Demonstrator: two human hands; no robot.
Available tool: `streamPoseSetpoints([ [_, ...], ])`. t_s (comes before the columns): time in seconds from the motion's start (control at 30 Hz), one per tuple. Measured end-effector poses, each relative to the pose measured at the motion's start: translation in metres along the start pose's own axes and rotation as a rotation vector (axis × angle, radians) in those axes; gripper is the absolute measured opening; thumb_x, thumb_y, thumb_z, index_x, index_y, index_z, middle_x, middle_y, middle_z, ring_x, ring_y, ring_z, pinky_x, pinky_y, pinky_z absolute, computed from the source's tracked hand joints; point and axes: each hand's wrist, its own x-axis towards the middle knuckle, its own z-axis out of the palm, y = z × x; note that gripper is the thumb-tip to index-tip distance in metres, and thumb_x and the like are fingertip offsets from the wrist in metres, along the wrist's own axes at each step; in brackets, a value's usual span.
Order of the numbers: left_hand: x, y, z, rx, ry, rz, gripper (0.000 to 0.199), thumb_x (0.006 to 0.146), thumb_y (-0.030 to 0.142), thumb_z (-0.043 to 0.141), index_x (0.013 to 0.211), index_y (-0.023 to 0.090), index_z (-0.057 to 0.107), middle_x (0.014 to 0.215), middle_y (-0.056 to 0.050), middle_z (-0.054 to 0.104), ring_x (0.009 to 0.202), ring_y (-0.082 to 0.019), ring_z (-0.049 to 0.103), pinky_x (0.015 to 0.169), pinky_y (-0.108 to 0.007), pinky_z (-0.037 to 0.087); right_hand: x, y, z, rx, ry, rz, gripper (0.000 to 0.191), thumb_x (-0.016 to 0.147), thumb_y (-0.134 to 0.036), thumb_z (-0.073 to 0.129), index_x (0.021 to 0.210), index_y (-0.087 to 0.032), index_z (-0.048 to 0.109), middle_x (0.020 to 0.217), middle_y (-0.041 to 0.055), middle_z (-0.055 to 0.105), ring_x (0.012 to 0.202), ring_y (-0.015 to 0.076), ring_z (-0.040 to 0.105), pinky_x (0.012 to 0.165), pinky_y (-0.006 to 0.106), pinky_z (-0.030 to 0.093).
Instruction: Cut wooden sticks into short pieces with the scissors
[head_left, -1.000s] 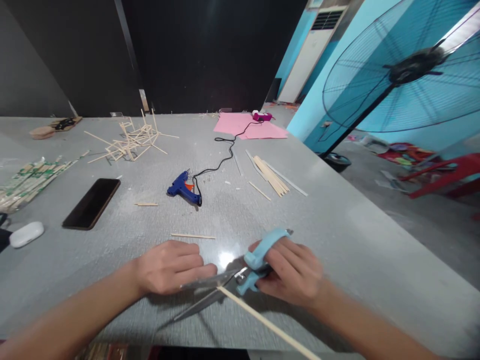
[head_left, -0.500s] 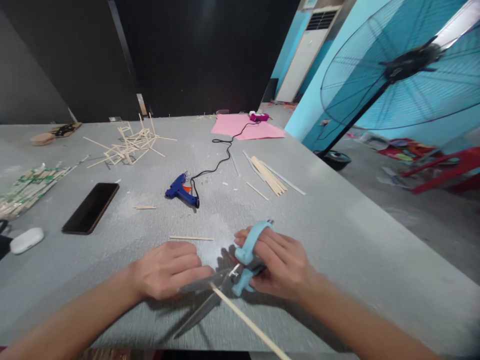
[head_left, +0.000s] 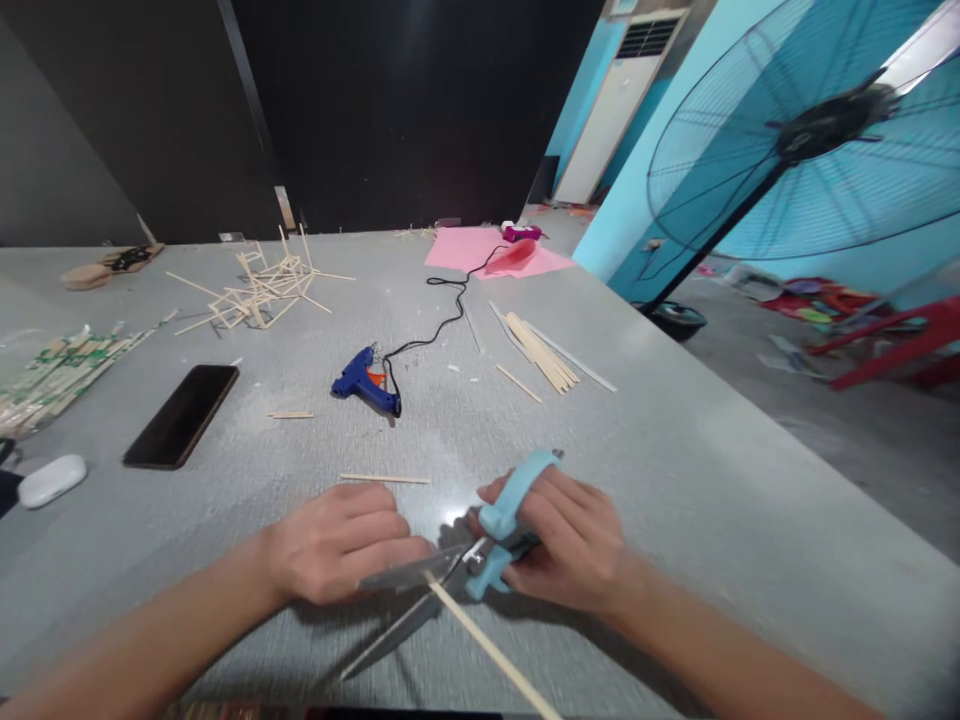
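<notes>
My right hand [head_left: 574, 535] grips a pair of scissors [head_left: 491, 570] by its light blue handles, with the blades apart and pointing left. A thin wooden stick [head_left: 487, 645] runs from the near edge up between the blades. Its far end goes behind the upper blade toward the closed fingers of my left hand [head_left: 345, 545], which pinch it; the exact grip is hidden. Just beyond my left hand, a short stick piece [head_left: 386, 479] lies flat on the grey table [head_left: 675, 480].
A blue glue gun [head_left: 367, 382] lies mid-table, its cord trailing to pink paper [head_left: 457, 248]. A stick structure [head_left: 266, 285], a phone [head_left: 182, 415], a white case [head_left: 52, 482] and wrapped sticks [head_left: 71, 365] are on the left. Loose sticks [head_left: 544, 352] lie right; a fan [head_left: 825, 125] stands beyond.
The scissors and my right hand have shifted slightly right. The stick stays between the blades, and my left hand has barely moved. A corner of the pink paper has lifted and curled.
</notes>
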Motion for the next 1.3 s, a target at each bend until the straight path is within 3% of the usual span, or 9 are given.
streamPoseSetpoints([
  [0.2,0.0005,-0.0003,-0.0015,0.001,0.011,0.04,0.023,0.105,0.011,0.04,0.115,0.007,0.061,0.072,-0.006,0.066,0.062,-0.018,0.056,0.056,-0.031,0.047,-0.0014,-0.0016,-0.0012,-0.056,0.036,-0.019,0.013,0.091,-0.017,0.067,0.104,-0.015,0.066,0.078,0.0052,0.074,0.069,0.0202,0.067,0.058,0.033,0.052],
  [0.4,0.0019,0.0011,0.0001,-0.021,0.043,0.039,0.033,0.108,0.015,0.029,0.111,0.008,0.061,0.065,-0.002,0.058,0.054,-0.017,0.05,0.049,-0.032,0.041,-0.0093,-0.0006,0.0001,-0.099,0.04,-0.001,0.015,0.091,-0.019,0.071,0.105,-0.017,0.067,0.083,0.005,0.076,0.074,0.021,0.069,0.064,0.035,0.055],
  [0.53,0.0004,0.0028,-0.0004,-0.002,0.027,0.002,0.03,0.105,0.013,0.032,0.112,0.01,0.061,0.061,0.0,0.053,0.052,-0.017,0.048,0.047,-0.032,0.037,-0.006,-0.0004,0.0006,-0.095,0.037,-0.016,0.016,0.09,-0.018,0.071,0.104,-0.014,0.066,0.082,0.0061,0.075,0.074,0.021,0.067,0.065,0.034,0.055],
  [0.97,0.0025,-0.0004,-0.0018,0.0,0.01,0.012,0.029,0.105,0.014,0.033,0.11,0.011,0.061,0.062,0.002,0.053,0.052,-0.015,0.047,0.05,-0.03,0.038,-0.0034,0.0001,-0.0013,-0.003,-0.061,0.024,0.013,0.087,-0.015,0.068,0.1,-0.017,0.064,0.077,0.0046,0.069,0.071,0.0206,0.066,0.06,0.032,0.049],
  [1.13,0.0032,-0.0005,-0.0011,-0.032,0.005,0.017,0.037,0.106,0.015,0.026,0.107,0.01,0.062,0.061,0.0,0.052,0.052,-0.017,0.045,0.048,-0.032,0.036,-0.0021,0.0002,-0.002,0.0,-0.063,0.016,0.015,0.088,-0.013,0.067,0.101,-0.018,0.064,0.079,0.0047,0.072,0.072,0.0206,0.067,0.061,0.032,0.051],
  [1.3,0.0039,-0.0014,0.0,-0.031,0.008,0.037,0.03,0.105,0.013,0.032,0.103,0.012,0.062,0.06,0.001,0.051,0.052,-0.017,0.046,0.048,-0.032,0.037,-0.0021,-0.0002,-0.0016,0.016,-0.042,-0.001,0.017,0.086,-0.01,0.069,0.099,-0.018,0.063,0.077,0.0039,0.071,0.07,0.0203,0.066,0.058,0.031,0.05],
])
